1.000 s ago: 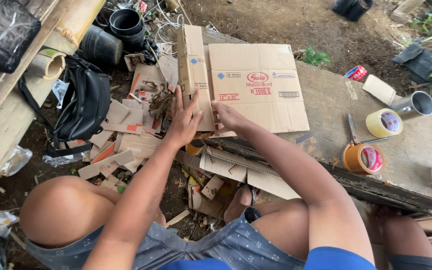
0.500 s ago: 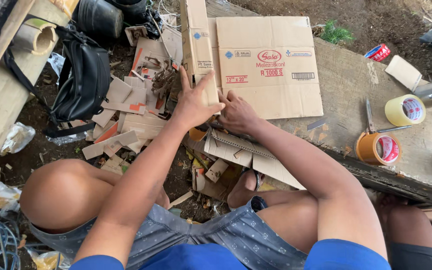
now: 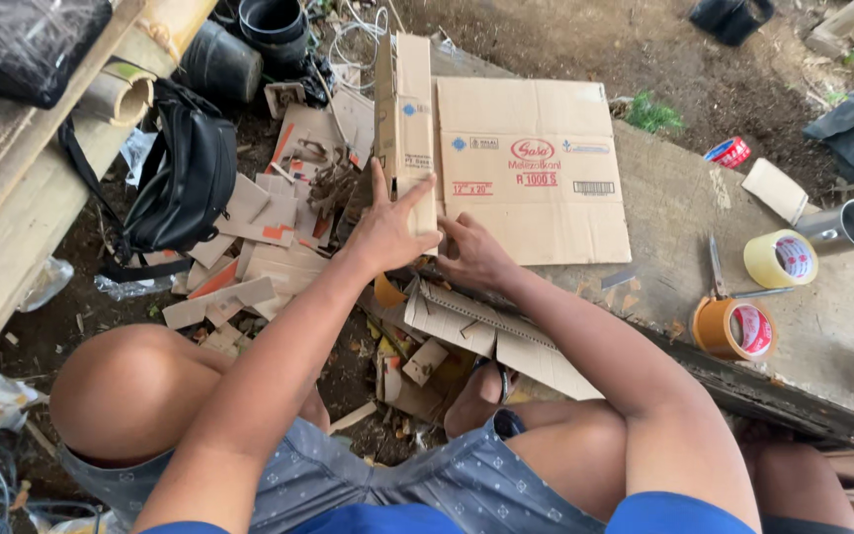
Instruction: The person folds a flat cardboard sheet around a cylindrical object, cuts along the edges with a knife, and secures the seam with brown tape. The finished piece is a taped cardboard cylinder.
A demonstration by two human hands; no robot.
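Cardboard sheet (image 3: 536, 173) lay flat on the tabletop (image 3: 822, 287), its raised flap (image 3: 407, 109) under the left hand (image 3: 387, 232), fingers spread and pressing. Beside it, the right hand (image 3: 476, 257) pinched the sheet's near edge. A clean fold probably needed steady pressure along the crease; tape rolls (image 3: 733, 328) sat well right.

The carton (image 3: 531, 168) under the hands is plain brown with red and blue print. Left of the left hand (image 3: 387, 232), the bag (image 3: 185, 178) is black and the scraps (image 3: 249, 257) brown with orange patches. Right of the right hand (image 3: 476, 257), one tape roll (image 3: 733, 328) is brown, another (image 3: 781, 259) pale yellow. The shorts (image 3: 417, 485) near the wrists are grey-blue, dotted.
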